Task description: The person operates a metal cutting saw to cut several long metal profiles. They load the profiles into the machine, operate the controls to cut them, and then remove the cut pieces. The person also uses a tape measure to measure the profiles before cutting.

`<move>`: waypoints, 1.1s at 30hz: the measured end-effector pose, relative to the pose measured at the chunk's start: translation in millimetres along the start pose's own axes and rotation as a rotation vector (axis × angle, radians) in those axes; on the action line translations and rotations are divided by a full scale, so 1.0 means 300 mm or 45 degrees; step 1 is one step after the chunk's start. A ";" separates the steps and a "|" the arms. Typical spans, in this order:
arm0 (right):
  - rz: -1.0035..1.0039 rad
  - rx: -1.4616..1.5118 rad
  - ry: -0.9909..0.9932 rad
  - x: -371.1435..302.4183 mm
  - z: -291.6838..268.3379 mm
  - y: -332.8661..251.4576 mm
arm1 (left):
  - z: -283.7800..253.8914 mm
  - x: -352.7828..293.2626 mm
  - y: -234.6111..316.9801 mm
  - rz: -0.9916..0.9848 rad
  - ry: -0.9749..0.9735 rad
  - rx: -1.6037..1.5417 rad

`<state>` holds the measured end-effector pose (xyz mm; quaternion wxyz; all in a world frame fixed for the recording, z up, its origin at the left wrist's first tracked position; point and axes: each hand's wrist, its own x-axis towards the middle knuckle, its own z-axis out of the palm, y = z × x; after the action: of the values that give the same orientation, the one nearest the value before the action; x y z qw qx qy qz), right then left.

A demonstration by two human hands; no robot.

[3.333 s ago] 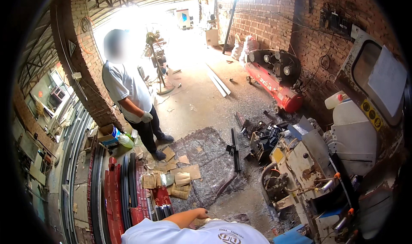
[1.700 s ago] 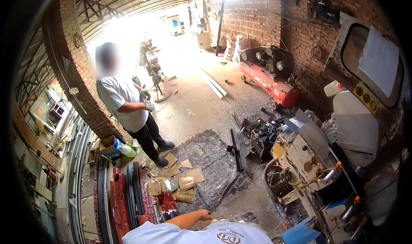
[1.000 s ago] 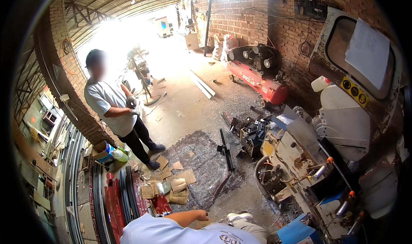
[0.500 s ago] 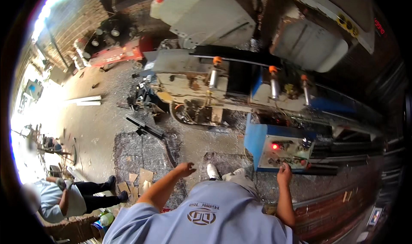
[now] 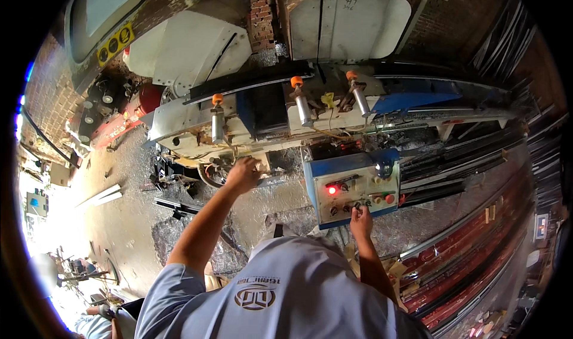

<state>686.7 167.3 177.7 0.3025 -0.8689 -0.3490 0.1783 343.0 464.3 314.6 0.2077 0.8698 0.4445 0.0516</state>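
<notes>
My right hand (image 5: 361, 221) is at the lower edge of a blue-sided control panel (image 5: 322, 203), its fingers pinched on a small knob (image 5: 357, 207). A red lamp (image 5: 332, 190) glows on the panel, left of that hand. My left hand (image 5: 243, 173) reaches forward, loosely open with nothing visible in it, just in front of the saw machine's bed (image 5: 262, 147). Beyond it a black profile bar (image 5: 250, 83) lies along the machine. Three clamp cylinders with orange caps stand along the bed, one of them a silver cylinder (image 5: 217, 124) ahead of my left hand.
Two large pale guards (image 5: 352, 28) rise behind the machine. Long dark profiles (image 5: 441, 160) and reddish bars (image 5: 441, 267) are stacked at the right. A red compressor tank (image 5: 143, 100) stands far left. Offcuts (image 5: 170, 175) litter the floor. Another person (image 5: 104, 318) is at lower left.
My left hand has moved forward to the machine's front. My right hand has come onto the panel's knobs. The view has swung right, shifting machine and panel leftward.
</notes>
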 end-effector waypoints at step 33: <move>0.138 0.137 -0.321 0.127 -0.097 -0.059 | -0.261 1.101 -0.233 -0.022 0.394 0.728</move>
<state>719.4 193.0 207.5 0.2925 -0.8396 -0.3267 0.3206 466.9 787.6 326.1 -0.1145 0.8710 0.4747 0.0545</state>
